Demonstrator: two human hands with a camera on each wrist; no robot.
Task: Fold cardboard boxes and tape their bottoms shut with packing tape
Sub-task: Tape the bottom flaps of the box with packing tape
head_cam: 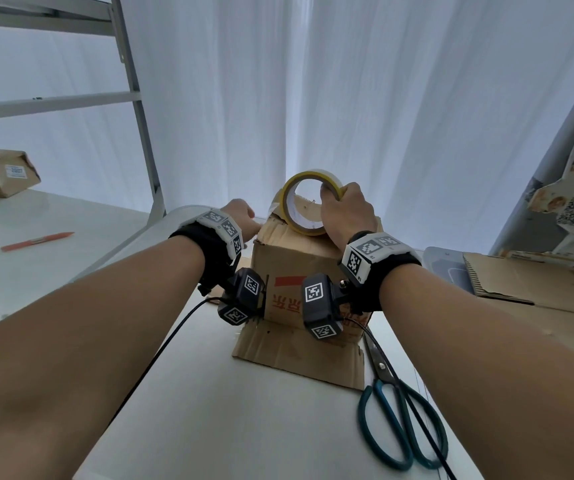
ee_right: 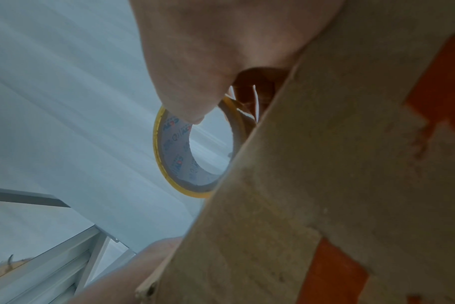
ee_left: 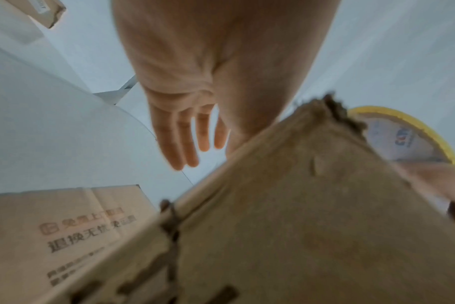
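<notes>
1. Step in hand, as judged: taping the bottom of the box (head_cam: 299,268), which stands between your wrists, bottom up.
2. Your right hand (head_cam: 346,216) grips the tape roll (head_cam: 308,202) on the box top.
3. Your left hand (head_cam: 240,216) lies at the box's left top edge, fingers straight in the wrist view, gripping nothing.
4. Next, likely: anchor the tape end, then draw the roll toward you along the seam.
5. Count: one roll, one standing box, one pair of scissors (head_cam: 400,417) below your right forearm.

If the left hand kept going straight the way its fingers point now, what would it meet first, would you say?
Probably nothing close: the left hand points its straight fingers past the cardboard box edge, over the white table, toward the white curtain. Depth is unclear.
</notes>
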